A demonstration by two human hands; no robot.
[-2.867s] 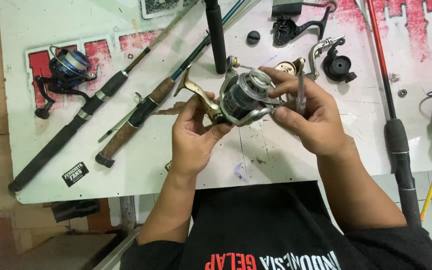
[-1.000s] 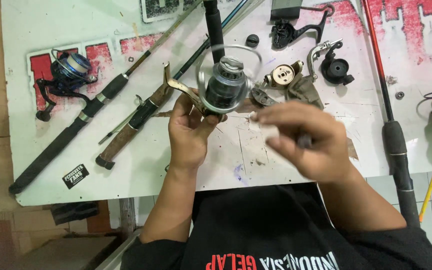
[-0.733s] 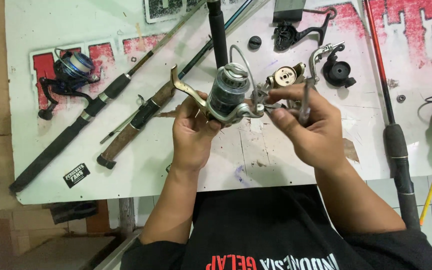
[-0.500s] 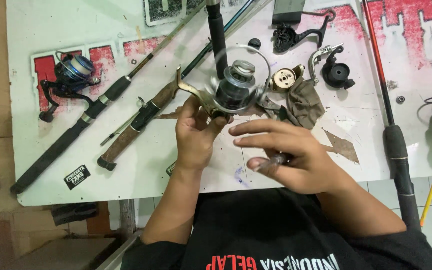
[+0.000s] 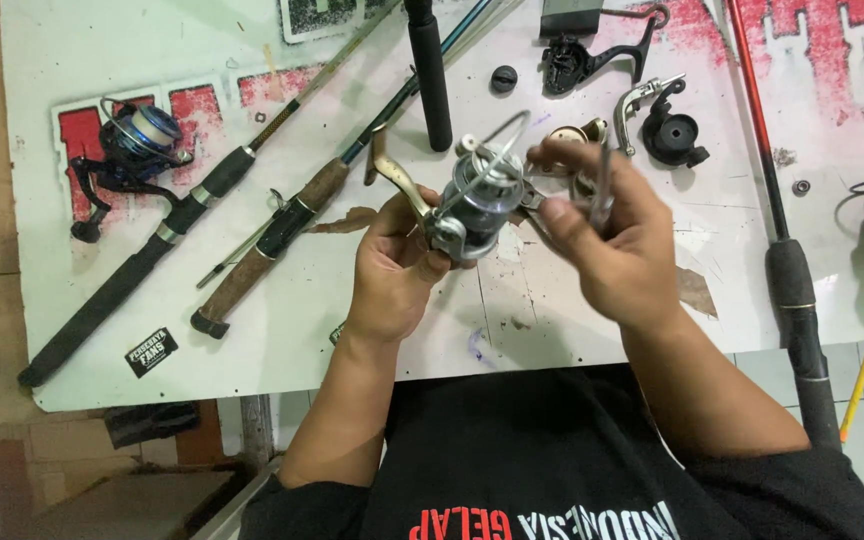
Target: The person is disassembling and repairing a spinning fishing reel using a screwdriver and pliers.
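Above the white table (image 5: 252,330), between both hands, a silver spinning reel (image 5: 472,200) is being held up. The left hand (image 5: 397,260) is wrapping its fingers closed around the reel's foot and body from below-left, with the gold stem (image 5: 392,175) sticking out up and left of that grip. The right hand (image 5: 607,240) is reaching in from the reel's right, fingertips pinching at the reel's side and a thin metal piece, blurred. The reel's long axis is running diagonally, spool end up-right.
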